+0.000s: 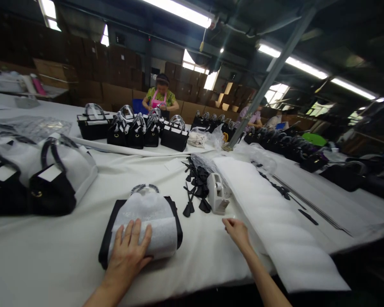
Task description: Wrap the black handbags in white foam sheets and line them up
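- Handbag (176, 217), black and partly covered by a white sheet (149, 209), sits on the near part of the desk (198, 260)
- Left hand (128, 249) presses on the sheet, fingers apart
- Right hand (237, 232) hovers near the tape dispenser (215, 198), thumb and fingertips together; I cannot tell whether they pinch anything
- Black leather-like pieces (201, 179) lie beside the dispenser
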Available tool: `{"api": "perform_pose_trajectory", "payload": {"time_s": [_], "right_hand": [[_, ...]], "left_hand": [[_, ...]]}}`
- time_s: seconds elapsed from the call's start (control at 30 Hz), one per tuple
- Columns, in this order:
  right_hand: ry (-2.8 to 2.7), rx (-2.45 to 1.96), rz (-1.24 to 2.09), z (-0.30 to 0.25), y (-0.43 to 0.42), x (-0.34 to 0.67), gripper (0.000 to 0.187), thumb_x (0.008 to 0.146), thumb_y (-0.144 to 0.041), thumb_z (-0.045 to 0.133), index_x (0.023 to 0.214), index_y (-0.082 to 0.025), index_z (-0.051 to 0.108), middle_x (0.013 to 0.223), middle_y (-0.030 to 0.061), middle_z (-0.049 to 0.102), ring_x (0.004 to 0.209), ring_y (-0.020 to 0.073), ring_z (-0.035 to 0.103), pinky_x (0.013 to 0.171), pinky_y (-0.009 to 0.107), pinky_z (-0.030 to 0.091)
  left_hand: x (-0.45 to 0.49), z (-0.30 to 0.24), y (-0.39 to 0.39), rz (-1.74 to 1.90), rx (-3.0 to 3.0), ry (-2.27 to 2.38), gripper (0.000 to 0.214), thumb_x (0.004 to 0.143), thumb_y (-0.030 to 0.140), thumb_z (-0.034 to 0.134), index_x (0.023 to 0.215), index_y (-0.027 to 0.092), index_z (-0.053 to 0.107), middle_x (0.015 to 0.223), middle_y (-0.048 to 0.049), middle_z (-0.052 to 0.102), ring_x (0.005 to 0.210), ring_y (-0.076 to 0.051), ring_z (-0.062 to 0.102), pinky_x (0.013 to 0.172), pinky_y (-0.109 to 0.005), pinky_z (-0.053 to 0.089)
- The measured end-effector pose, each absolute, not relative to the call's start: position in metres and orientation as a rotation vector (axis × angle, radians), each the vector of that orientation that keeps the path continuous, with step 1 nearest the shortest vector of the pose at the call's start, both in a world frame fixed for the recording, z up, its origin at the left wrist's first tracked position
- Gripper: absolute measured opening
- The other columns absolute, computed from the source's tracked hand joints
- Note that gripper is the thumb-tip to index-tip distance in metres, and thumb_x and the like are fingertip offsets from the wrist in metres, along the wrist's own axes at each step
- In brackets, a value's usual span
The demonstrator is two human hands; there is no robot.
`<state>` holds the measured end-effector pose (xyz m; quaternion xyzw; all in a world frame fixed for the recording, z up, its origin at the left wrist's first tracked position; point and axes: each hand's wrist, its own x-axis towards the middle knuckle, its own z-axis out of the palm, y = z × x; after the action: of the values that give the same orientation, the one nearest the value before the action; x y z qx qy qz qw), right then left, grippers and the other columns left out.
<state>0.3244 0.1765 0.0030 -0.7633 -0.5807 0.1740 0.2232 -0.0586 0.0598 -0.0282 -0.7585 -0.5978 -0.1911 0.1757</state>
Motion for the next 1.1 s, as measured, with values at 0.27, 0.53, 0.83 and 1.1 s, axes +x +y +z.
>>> {"api": "perform_pose_trajectory", "payload": {"time_s": [0.27,0.53,0.83,1.1], "right_hand": [[-2.665,-1.209,0.526,0.155,0.157,0.211,0.027,0.089,-0.038,0.051,0.086,-0.021,0.072,0.084,0.0041,0.071,0.076,0.0163,0.063,0.070,0.025,0.043],[-3.368,-0.566,0.907,0.198,0.176,0.125,0.016,0.085,-0.029,0.062,0.089,-0.020,0.075,0.076,-0.0008,0.072,0.066,0.0100,0.061,0.066,0.020,0.041],[-3.721,-0.868,0.056,0.147,0.214,0.048,0.010,0.071,-0.027,0.076,0.078,-0.021,0.075,0.080,0.0035,0.073,0.079,0.0187,0.063,0.098,0.043,0.027],[-3.747,-0.725,-0.214,0.117,0.230,0.038,0.028,0.069,-0.041,0.075,0.085,-0.018,0.073,0.081,0.0091,0.072,0.082,0.0224,0.063,0.086,0.037,0.036]], "left_hand": [[-0.056,-0.019,0.058,-0.540,-2.136,-1.771,0.085,0.055,0.060,0.078,0.128,0.024,0.053,0.134,-0.0216,0.050,0.123,-0.040,0.046,0.104,-0.058,0.030],[-0.057,-0.016,0.059,-0.531,-2.151,-1.785,0.086,0.056,0.061,0.077,0.129,0.025,0.052,0.133,-0.0221,0.051,0.123,-0.040,0.047,0.104,-0.058,0.031],[-0.054,-0.019,0.061,-0.564,-2.099,-1.812,0.090,0.049,0.061,0.080,0.128,0.026,0.052,0.135,-0.0212,0.050,0.125,-0.040,0.045,0.104,-0.058,0.031],[-0.054,-0.021,0.062,-0.584,-2.098,-1.797,0.091,0.050,0.061,0.080,0.128,0.026,0.051,0.136,-0.0208,0.049,0.124,-0.039,0.046,0.103,-0.059,0.033]]}}
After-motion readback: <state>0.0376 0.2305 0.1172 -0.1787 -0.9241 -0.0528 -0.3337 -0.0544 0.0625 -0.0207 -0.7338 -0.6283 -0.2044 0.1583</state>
